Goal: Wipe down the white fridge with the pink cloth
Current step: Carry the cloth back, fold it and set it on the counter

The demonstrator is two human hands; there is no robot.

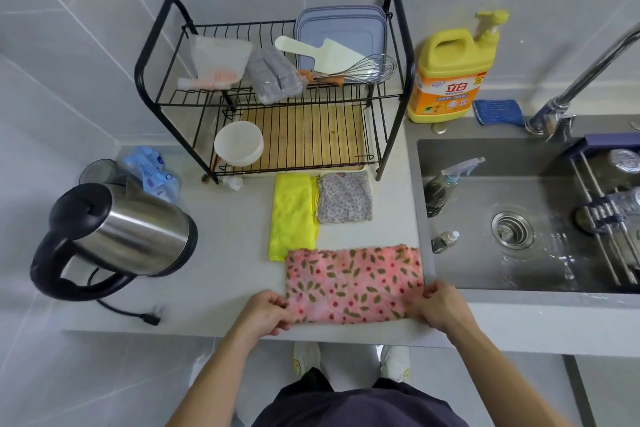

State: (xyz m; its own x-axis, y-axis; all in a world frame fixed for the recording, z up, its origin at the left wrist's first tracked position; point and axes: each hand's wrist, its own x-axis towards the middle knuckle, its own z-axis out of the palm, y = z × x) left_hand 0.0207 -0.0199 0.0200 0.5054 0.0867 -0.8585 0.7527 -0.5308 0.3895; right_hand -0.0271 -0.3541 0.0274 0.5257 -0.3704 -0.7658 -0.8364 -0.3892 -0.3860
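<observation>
The pink cloth (351, 282), printed with leaves and red dots, lies flat on the grey counter (225, 270) near its front edge. My left hand (266, 312) pinches the cloth's near left corner. My right hand (440, 305) pinches its near right corner, beside the sink's edge. No white fridge is in view.
A yellow cloth (292, 217) and a small flowered cloth (344, 198) lie behind the pink one. A steel kettle (117, 236) stands at the left, a black dish rack (277, 94) at the back. To the right are the sink (519, 218), faucet (585, 76) and yellow detergent bottle (450, 76).
</observation>
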